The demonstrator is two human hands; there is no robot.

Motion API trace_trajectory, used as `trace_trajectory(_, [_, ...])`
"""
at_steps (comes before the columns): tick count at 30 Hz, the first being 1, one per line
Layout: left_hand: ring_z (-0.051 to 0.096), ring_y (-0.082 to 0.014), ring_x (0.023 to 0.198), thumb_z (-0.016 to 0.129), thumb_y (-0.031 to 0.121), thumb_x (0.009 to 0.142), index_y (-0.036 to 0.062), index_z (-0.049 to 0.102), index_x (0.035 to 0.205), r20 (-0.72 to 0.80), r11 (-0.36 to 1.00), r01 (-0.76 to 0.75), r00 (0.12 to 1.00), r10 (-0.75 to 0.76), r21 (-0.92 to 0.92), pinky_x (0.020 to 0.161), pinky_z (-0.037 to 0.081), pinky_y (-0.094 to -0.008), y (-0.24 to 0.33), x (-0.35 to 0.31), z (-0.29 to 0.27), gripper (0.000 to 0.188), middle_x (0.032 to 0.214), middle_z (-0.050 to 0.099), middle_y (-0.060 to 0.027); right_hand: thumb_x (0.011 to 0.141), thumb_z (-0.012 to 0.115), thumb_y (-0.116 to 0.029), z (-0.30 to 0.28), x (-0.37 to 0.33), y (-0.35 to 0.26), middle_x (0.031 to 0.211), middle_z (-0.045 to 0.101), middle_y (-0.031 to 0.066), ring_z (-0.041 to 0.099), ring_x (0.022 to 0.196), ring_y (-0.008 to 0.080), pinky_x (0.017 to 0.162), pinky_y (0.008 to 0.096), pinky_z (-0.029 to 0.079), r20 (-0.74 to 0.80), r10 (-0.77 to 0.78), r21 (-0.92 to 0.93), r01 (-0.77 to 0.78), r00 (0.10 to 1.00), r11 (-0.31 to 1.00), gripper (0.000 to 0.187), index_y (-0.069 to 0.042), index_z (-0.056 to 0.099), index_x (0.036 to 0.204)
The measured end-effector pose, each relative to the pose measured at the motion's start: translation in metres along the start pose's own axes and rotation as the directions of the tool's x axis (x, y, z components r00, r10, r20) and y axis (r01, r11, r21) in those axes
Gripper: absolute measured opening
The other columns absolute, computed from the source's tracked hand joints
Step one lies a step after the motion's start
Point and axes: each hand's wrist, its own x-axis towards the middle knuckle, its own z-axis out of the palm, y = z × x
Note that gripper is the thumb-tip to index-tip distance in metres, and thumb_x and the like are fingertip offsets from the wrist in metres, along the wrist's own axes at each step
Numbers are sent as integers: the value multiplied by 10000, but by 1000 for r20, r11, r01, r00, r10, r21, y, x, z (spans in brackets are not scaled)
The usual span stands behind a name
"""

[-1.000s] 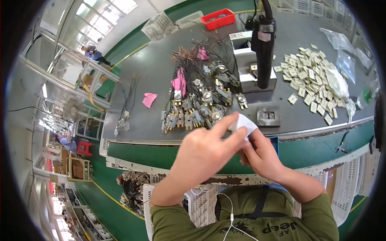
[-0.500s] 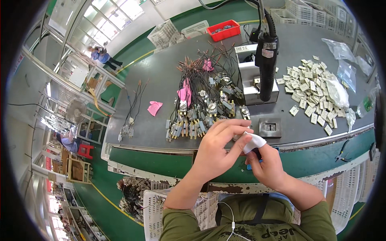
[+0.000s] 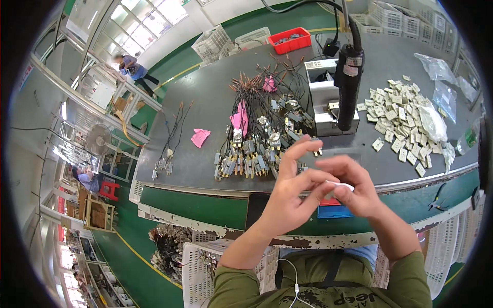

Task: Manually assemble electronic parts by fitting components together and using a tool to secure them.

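Observation:
In front of my chest, over the table's near edge, my left hand [image 3: 290, 200] pinches with thumb and forefinger at a small thin white piece [image 3: 341, 185], like cloth or soft tape. My right hand [image 3: 362, 192] also has its thumb and fingers closed on that piece. The other left fingers are raised and curled. Just beyond the left hand lies a heap of plug parts [image 3: 251, 154] with metal pins and black wires ending in copper-coloured tips. Below the pinched fingers, a blue and red box [image 3: 336, 211] is partly covered by the hands.
A black handheld power tool [image 3: 348, 82] hangs before a metal fixture [image 3: 328, 102]. To the right lie a pile of cream-coloured rectangular pieces [image 3: 400, 118], plastic bags [image 3: 444, 97] and pliers [image 3: 438, 197]. Pink scraps [image 3: 200, 137] and a red bin [image 3: 289, 40] are farther off.
Both hands have shifted slightly right. The white piece, earlier spread over the right fingertips, now shows as a narrow strip between both hands. More of the blue and red box is visible.

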Motion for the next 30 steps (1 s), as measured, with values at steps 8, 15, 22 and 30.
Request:
trace_trajectory(8, [540,-160,904,620,64,843,-3,531,984,-305,851,127,898,-317,-510,801,450,-277,-17,-3,27,180,1015,518,-95,958,443,-255,29,0,12,760,543,11,421,518,19,439,160,314,-366,61,80,-34,929,996,251,-59,449,1115])
trace_trajectory(15, [562,-280,955,694,107,743,38,599,1076,-78,836,-82,986,147,543,793,461,-354,3,-14,24,353,1107,564,-114,932,518,-252,19,7,22,735,502,-37,403,543,4,465,160,325,-459,70,144,-3,886,990,235,-66,506,1074])
trace_trajectory(22, [582,-170,916,621,54,836,40,530,1120,-250,865,111,932,-261,-490,798,464,-289,-13,-41,28,299,1044,573,-90,889,563,-180,13,-13,2,623,537,12,426,438,32,368,163,259,-302,374,309,-281,877,909,156,-85,493,990])
trace_trajectory(30, [567,-58,807,586,120,888,25,537,1039,-42,700,289,909,-415,-652,719,455,-203,-21,-44,30,185,872,597,-19,865,600,-184,11,-21,-3,684,580,11,425,460,29,409,175,315,-172,427,57,-424,888,904,210,-66,499,1007])
